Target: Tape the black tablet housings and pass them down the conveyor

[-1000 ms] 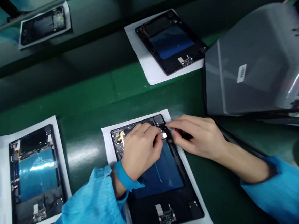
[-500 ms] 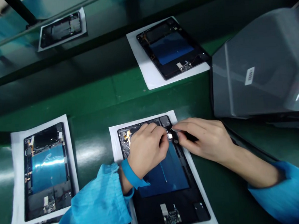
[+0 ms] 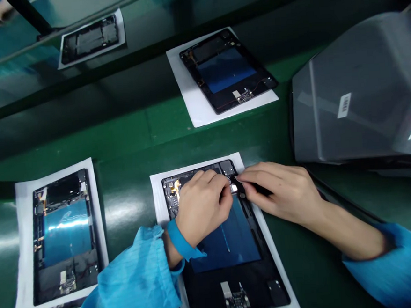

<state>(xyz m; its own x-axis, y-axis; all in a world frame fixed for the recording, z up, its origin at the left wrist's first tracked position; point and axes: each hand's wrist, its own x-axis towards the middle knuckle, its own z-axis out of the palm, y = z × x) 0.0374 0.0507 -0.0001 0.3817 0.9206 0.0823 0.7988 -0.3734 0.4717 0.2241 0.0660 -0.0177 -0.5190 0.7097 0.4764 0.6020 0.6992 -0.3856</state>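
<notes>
An opened tablet (image 3: pixel 232 241) lies on a white sheet (image 3: pixel 293 302) in front of me, its blue-covered inner panel and circuit parts exposed. My left hand (image 3: pixel 204 196) rests over its upper part, thumb and forefinger pinched near a small silver module (image 3: pixel 233 188). Across from it, my right hand (image 3: pixel 281 188) pinches at the tablet's upper right edge, fingertips close to the same module. Whatever either pinch holds is too small or hidden to make out. A blue band (image 3: pixel 183 240) circles my left wrist.
Another opened tablet (image 3: pixel 65 239) lies on white sheets at the left. On the green belt behind, a tablet (image 3: pixel 228 70) sits on its sheet, with a further one (image 3: pixel 90 40) beyond. A grey bin (image 3: pixel 349 92) stands at the right. A person's hand (image 3: pixel 0 12) shows top left.
The tablet on the belt behind has shifted left and slightly nearer, and the far one has slid a little right. Both my hands stay almost in place.
</notes>
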